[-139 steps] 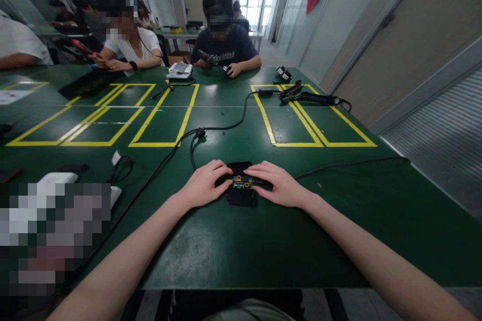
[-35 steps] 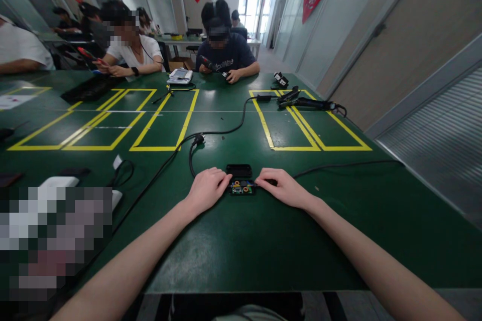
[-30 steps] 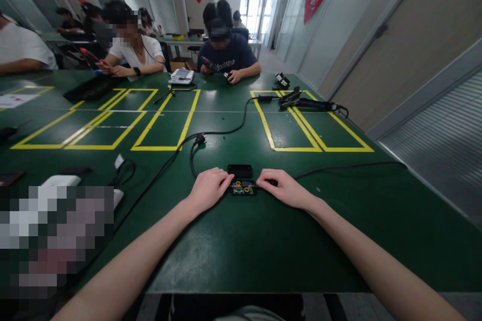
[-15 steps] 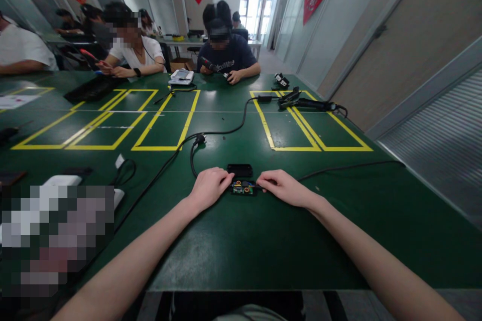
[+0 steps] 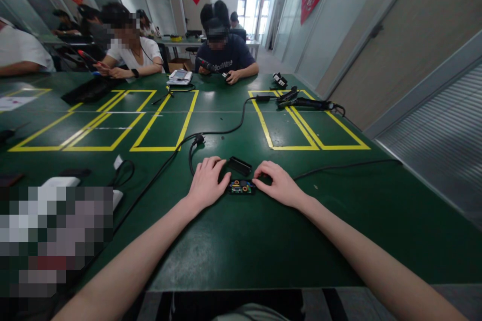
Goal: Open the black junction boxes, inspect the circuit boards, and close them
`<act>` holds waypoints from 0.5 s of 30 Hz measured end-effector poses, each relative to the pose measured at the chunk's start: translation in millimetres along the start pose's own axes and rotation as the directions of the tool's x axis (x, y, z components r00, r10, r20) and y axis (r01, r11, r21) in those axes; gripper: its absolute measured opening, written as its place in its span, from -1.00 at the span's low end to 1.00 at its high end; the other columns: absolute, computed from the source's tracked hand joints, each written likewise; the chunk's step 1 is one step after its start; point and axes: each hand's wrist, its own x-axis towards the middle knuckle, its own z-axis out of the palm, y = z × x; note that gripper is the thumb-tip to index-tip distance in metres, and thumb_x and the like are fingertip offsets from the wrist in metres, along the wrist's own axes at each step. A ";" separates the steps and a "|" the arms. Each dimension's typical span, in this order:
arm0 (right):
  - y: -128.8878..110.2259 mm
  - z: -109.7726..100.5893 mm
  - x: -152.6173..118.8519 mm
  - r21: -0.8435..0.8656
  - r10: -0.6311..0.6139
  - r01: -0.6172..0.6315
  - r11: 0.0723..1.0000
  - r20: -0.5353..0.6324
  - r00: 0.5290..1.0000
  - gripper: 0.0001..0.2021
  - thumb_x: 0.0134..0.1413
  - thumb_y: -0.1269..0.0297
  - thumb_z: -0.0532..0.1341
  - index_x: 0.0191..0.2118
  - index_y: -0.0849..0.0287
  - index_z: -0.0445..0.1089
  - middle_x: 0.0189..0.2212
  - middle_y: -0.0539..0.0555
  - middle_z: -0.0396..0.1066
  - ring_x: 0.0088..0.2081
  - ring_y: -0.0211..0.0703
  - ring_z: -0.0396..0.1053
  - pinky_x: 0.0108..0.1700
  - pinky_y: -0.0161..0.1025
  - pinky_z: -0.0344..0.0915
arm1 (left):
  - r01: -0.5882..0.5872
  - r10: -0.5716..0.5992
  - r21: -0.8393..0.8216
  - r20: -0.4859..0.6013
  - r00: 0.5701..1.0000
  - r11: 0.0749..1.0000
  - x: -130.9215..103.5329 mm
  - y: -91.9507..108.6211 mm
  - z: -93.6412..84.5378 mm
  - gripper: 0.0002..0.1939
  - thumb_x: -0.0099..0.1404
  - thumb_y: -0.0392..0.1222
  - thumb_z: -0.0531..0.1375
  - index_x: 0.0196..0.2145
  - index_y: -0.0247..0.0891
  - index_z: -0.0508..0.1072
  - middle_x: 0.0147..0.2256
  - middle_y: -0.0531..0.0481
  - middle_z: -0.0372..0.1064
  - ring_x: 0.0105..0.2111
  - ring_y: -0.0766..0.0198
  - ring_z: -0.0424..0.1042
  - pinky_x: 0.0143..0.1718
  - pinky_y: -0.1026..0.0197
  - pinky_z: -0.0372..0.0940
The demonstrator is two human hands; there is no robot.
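On the green table in front of me, a small black case (image 5: 242, 192) lies with its circuit board (image 5: 241, 184) facing up, showing copper coils and coloured parts. Just beyond it is a black case cover (image 5: 240, 165), hollow side up and set at a slant. My left hand (image 5: 207, 183) has its fingers spread, the thumb at the case's left end and the fingertips close to the cover. At the right end, my right hand (image 5: 279, 185) is loosely curved, with a gap between thumb and fingers; the thumb tip is at the case. Whether it touches the cover is unclear.
A black cable (image 5: 346, 166) runs off to the right; another cable with a plug (image 5: 199, 139) lies to the left. Ahead are yellow tape outlines (image 5: 295, 148) and a black tool with a cord (image 5: 305, 103). Co-workers (image 5: 226, 55) sit across the table.
The cover has turned from straight to slanted, its right end now nearer me. My left fingers have spread, and my right fingers have loosened from their pinch at the case's right end.
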 end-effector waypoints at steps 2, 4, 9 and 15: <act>3.3 4.1 0.1 -0.030 0.024 -0.025 0.999 -0.053 0.998 -0.90 0.23 0.22 0.26 -0.24 0.11 0.41 -0.24 0.11 0.42 -0.15 0.00 0.37 -0.07 -0.07 0.31 | -0.002 0.002 -0.023 0.018 1.000 1.000 0.3 -1.2 -0.8 -0.67 0.47 -0.11 0.13 0.11 -0.24 0.48 0.09 -0.18 0.42 0.11 -0.03 0.33 0.10 -0.06 0.27; 7.0 8.6 0.5 -0.049 0.042 -0.046 0.998 -0.086 0.995 -0.84 0.22 0.19 0.26 -0.14 0.12 0.43 -0.17 0.15 0.42 -0.08 0.05 0.37 -0.01 -0.03 0.32 | -0.002 0.004 -0.053 0.040 0.999 0.999 0.7 -1.9 -1.9 -0.67 0.48 -0.10 0.12 0.10 -0.21 0.51 0.09 -0.17 0.45 0.11 -0.01 0.35 0.11 -0.05 0.27; 8.7 14.4 2.0 -0.080 0.039 -0.048 0.996 -0.102 0.994 -0.61 0.29 0.17 0.22 0.19 0.08 0.38 0.04 0.22 0.41 0.05 0.12 0.35 0.08 0.09 0.34 | 0.006 -0.002 -0.071 0.066 0.998 0.997 1.6 -2.4 -0.4 -0.53 0.50 -0.11 0.11 0.30 -0.19 0.35 0.27 -0.20 0.33 0.24 -0.01 0.29 0.23 -0.09 0.21; 4.8 11.3 2.9 -0.015 -0.107 0.106 0.994 -0.041 0.993 -0.78 0.38 0.26 0.14 -0.04 0.05 0.54 0.02 0.18 0.46 0.03 0.05 0.40 0.12 0.08 0.37 | -0.109 0.117 -0.109 0.072 0.990 0.988 1.8 -5.8 3.0 -0.66 0.53 -0.13 0.07 0.17 -0.10 0.46 0.23 -0.11 0.40 0.27 0.04 0.30 0.27 -0.11 0.17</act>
